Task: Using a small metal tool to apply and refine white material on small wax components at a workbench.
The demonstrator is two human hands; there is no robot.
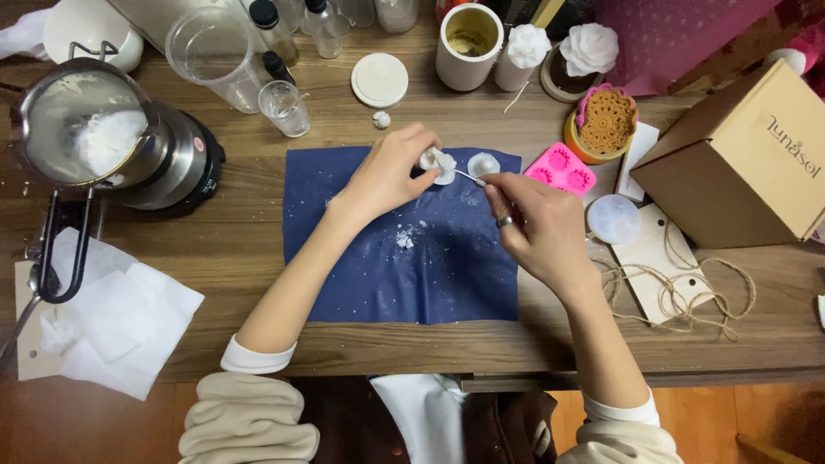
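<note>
Left hand (388,172) grip holding white wax piece (432,159), right hand (537,225) pinching thin tool (468,176), blue mat (404,266)

Wood table (258,249) w/ blue cloth (412,275), box (739,163), twine (679,292).

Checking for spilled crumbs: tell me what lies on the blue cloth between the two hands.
In the head view, white wax crumbs lie on the blue cloth between the left hand and right hand.

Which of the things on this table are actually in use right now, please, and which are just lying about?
In use: left hand, small white piece, right hand, thin metal tool, blue mat.
Lying about: pink mould, cardboard box, twine, metal pot.
</note>
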